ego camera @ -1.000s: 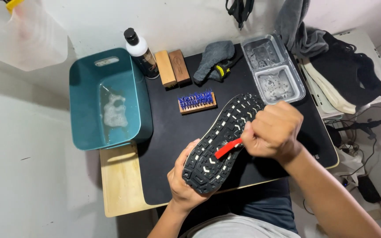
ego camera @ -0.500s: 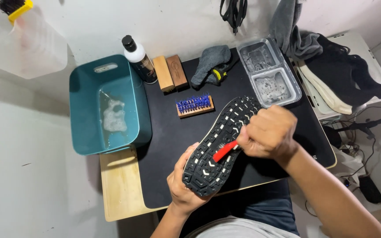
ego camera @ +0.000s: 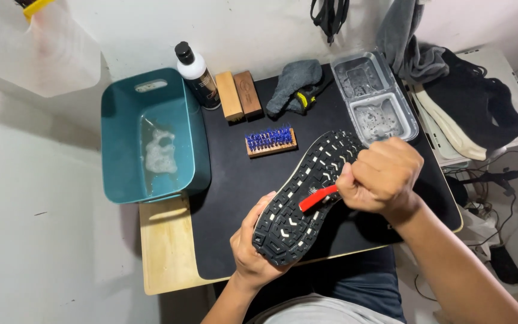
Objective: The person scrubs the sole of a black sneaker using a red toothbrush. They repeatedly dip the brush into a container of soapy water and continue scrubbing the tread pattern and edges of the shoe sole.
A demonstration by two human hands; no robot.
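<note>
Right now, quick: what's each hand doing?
Left hand: closed around the heel end of the black shoe, sole up.
Right hand: closed on the red-handled tool, against the sole.

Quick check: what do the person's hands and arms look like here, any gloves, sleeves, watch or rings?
Both are bare. The left hand and right hand have no gloves, and no ring shows on the visible fingers. Both forearms are uncovered as far as the picture's edge: no sleeves, watch or wristband in view.
</note>
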